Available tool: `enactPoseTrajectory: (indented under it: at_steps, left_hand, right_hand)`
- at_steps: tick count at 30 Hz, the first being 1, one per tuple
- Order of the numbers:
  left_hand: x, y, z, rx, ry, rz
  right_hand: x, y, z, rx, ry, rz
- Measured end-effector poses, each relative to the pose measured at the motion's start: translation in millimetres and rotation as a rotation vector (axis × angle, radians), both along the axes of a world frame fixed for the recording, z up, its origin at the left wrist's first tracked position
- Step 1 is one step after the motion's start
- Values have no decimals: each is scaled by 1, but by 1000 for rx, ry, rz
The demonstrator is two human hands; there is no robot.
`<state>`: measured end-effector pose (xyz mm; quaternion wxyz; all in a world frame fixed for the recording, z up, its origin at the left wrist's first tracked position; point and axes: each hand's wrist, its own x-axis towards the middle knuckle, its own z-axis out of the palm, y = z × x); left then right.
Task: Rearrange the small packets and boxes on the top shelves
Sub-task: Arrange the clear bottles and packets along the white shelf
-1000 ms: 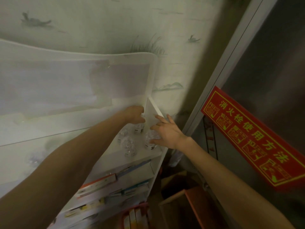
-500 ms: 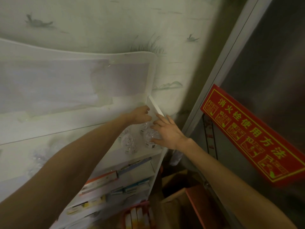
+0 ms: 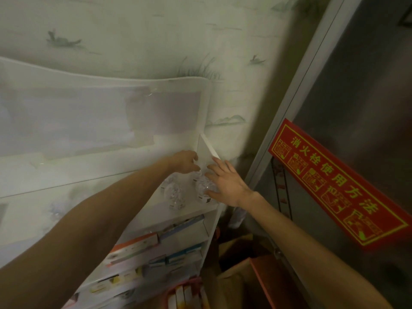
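**Both hands reach into the top shelf's far corner**

A person's left hand (image 3: 186,161) curls its fingers at the corner of the white top shelf (image 3: 194,211), though whether it grips anything cannot be told. At its 4 o'clock, the right hand (image 3: 225,182) lies with fingers spread and relaxed against a clear crinkled packet (image 3: 204,189). A second clear packet (image 3: 175,195) sits just beside it at 9 o'clock. Flat boxes (image 3: 136,244) line the lower shelves at 6 o'clock. A red sign (image 3: 338,186) with yellow characters hangs at 3 o'clock.
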<state>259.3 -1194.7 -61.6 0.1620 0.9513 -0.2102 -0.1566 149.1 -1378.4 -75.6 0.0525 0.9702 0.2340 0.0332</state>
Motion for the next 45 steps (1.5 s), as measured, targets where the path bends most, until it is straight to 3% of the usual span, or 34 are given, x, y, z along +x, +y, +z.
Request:
enactPoseTrajectory:
  at_steps: [9,15,22,30,45]
  left_hand:
    - [-10,35,24,59,-92,10]
    - [-26,75,49,119,241,99]
    - [-39,88,34,228,491,93]
    - [-48,76,4,182,336,18]
    - [-36,60,-7,212,234,-43]
  right_hand:
    - [5,3,6,25,6,-5]
    - [23,14,22,-19,71,6]
    - [23,15,24,-232,176,-15]
    - [16,8,3,-467,16,23]
    - [18,10,-5,-459,3,-2]
